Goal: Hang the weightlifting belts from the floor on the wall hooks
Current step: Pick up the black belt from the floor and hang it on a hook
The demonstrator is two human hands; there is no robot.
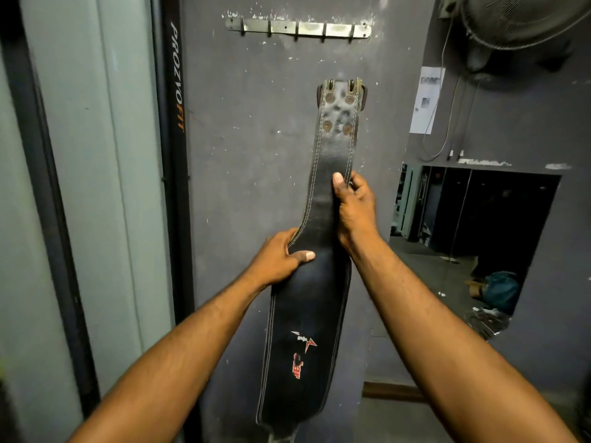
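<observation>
A black leather weightlifting belt [319, 215] with white stitching and a red logo is held upright in front of the grey wall, buckle end up. My right hand [353, 207] grips its narrow strap part from the right edge, thumb on the front. My left hand [281, 259] grips the left edge where the belt widens, thumb across the front. High on the wall is a metal hook rack [299, 28] with several bare hooks. The buckle end sits well below the rack.
A dark upright post labelled PROZVOFIT [176, 123] stands left of the wall panel beside a pale glass panel [96, 187]. At the right are a wall fan [524, 24], a paper notice [427, 100], hanging cables, and a mirror [463, 244] showing floor clutter.
</observation>
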